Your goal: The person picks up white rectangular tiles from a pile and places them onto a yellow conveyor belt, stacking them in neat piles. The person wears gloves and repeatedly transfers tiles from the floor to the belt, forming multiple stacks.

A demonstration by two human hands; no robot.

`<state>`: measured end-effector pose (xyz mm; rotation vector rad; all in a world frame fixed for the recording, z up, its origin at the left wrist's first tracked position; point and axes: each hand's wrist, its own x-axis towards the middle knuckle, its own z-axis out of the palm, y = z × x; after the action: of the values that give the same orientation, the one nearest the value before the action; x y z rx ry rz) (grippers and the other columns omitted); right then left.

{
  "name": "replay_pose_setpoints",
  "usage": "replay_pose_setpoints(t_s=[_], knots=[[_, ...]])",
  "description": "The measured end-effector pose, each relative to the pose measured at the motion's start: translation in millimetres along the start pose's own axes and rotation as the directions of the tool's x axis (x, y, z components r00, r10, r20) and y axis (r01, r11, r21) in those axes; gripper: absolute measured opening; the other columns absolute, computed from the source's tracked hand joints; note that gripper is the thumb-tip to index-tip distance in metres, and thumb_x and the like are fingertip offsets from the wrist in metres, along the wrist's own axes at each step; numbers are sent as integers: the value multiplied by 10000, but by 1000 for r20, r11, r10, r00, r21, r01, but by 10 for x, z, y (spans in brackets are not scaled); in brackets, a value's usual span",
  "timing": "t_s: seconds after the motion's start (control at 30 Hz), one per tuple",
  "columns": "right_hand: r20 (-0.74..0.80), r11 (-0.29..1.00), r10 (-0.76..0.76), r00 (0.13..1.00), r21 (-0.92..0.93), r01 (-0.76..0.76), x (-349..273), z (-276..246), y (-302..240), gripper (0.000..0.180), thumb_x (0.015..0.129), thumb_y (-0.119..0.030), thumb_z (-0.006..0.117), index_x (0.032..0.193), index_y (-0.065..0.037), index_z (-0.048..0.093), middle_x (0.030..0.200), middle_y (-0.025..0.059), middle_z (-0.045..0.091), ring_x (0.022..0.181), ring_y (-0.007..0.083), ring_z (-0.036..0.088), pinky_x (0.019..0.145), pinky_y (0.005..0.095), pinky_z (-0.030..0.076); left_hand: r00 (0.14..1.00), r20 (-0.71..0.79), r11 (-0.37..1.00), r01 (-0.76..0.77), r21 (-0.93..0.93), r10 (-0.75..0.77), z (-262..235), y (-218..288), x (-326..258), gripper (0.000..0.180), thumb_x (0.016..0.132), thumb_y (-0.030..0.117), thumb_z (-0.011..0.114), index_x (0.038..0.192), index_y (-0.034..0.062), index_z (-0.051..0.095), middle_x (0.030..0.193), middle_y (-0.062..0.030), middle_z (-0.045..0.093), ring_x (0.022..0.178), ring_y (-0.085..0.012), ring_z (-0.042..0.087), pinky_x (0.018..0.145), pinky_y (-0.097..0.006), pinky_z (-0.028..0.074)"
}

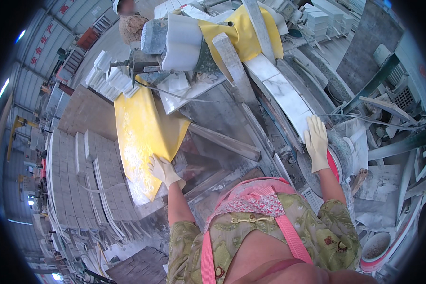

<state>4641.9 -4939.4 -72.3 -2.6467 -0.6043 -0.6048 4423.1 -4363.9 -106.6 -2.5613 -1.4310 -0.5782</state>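
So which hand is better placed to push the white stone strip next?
Probably your right hand: it's at the near end of the white stone strip, while your left hand is across at the lower yellow sheet.

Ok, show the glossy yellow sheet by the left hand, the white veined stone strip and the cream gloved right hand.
Glossy yellow sheet [139,132]: head view, upper surface.
White veined stone strip [285,94]: head view, top face.
Cream gloved right hand [316,138]: head view, back of hand.

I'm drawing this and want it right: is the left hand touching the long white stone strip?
Apart. The head view shows the left hand at the yellow sheet, with a slanting beam and a wide gap between it and the white strip.
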Motion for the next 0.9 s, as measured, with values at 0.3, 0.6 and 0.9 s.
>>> replay_pose_setpoints(t_s=[0.3, 0.6, 0.9], knots=[[6, 1000, 6, 1000, -2, -6, -57, -41, 14, 493, 1024, -265, 508, 1459, -34, 519, 1512, 221, 497, 1441, 392, 416, 1228, 496, 267, 1000, 16, 1000, 16, 1, -16, 34, -16, 6, 481, 1040, 314, 455, 1444, 80, 570, 1514, -154, 535, 1389, -429, 466, 1176, -539, 323], [0, 1000, 16, 1000, -1, -16, -77, -83, -6, 490, 1024, -263, 507, 1458, -38, 523, 1502, 219, 508, 1437, 392, 421, 1228, 495, 268, 998, 57, 999, 28, 44, -31, 29, -7, 32, 482, 1041, 315, 453, 1446, 78, 567, 1520, -151, 531, 1389, -424, 466, 1167, -540, 330], [19, 1000, -1, 1000, -15, 1, -201, -92, 65, 505, 1006, -244, 512, 1459, -21, 520, 1506, 215, 506, 1459, 367, 398, 1233, 488, 259, 1000, 21, 999, -22, 30, 22, 76, -78, -14, 488, 1059, 313, 411, 1451, 59, 551, 1521, -166, 527, 1395, -413, 462, 1161, -509, 343]])
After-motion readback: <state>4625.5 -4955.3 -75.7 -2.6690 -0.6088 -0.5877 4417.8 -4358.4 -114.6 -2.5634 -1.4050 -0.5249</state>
